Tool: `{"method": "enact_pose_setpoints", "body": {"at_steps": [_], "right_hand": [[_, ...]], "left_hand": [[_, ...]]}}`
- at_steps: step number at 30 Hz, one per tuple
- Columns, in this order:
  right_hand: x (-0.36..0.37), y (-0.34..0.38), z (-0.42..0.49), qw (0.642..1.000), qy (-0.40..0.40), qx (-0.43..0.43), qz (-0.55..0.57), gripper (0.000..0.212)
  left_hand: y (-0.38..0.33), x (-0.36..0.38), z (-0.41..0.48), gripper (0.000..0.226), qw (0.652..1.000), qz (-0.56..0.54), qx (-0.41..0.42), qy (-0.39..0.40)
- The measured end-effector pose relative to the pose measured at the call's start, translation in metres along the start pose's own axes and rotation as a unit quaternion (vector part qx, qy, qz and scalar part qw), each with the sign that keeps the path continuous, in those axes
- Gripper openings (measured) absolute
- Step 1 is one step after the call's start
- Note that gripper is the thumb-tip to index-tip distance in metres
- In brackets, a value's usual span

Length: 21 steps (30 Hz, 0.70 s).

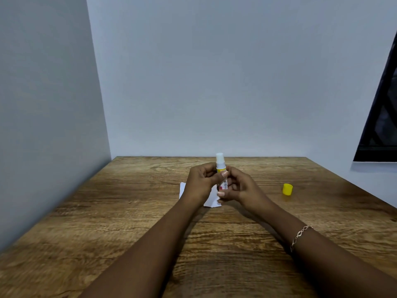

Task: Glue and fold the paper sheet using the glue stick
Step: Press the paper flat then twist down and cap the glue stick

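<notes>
An uncapped glue stick [220,164] stands upright above the table, its white glue tip raised out of the yellow collar. My left hand [200,183] grips its upper body. Lower down, my right hand [237,188] holds the base end with curled fingers. A white paper sheet [211,201] lies flat on the table under both hands, mostly hidden by them. The yellow cap [287,189] of the glue stick sits on the table to the right, apart from my hands.
The wooden table [129,222] fills the lower view, with grey walls along its left and far edges. A dark window frame [380,117] is at the upper right. A bracelet [299,236] is on my right wrist.
</notes>
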State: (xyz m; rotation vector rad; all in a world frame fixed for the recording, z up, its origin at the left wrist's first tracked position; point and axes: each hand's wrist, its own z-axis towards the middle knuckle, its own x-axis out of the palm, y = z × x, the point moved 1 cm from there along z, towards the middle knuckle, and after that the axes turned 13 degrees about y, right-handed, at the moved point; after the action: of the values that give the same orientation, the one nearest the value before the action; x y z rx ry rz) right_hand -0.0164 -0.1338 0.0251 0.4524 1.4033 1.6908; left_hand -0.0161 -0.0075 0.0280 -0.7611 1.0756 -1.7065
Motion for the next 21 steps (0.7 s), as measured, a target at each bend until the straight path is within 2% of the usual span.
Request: {"method": "enact_pose_setpoints", "body": {"at_steps": [5,11,18,21], "right_hand": [[0.0015,-0.0019,0.0009,0.999,-0.031,-0.005,-0.026,0.039],[-0.0032,0.0016,-0.0050,0.998,0.025,0.007,0.064,0.033],[0.0027,-0.0002,-0.0009,0.999,-0.021,0.001,-0.031,0.043],[0.0005,-0.0017,-0.0012,1.000,-0.010,0.003,0.003,0.038]], "left_hand": [[-0.0034,-0.0018,0.0013,0.018,1.000,0.000,-0.012,0.013],[-0.0075,-0.0086,0.0015,0.010,0.999,0.000,-0.021,0.034],[-0.0068,-0.0080,0.0027,0.010,0.999,0.003,-0.016,0.028],[-0.0083,-0.0084,0.0013,0.009,0.999,-0.003,-0.016,0.034]]}}
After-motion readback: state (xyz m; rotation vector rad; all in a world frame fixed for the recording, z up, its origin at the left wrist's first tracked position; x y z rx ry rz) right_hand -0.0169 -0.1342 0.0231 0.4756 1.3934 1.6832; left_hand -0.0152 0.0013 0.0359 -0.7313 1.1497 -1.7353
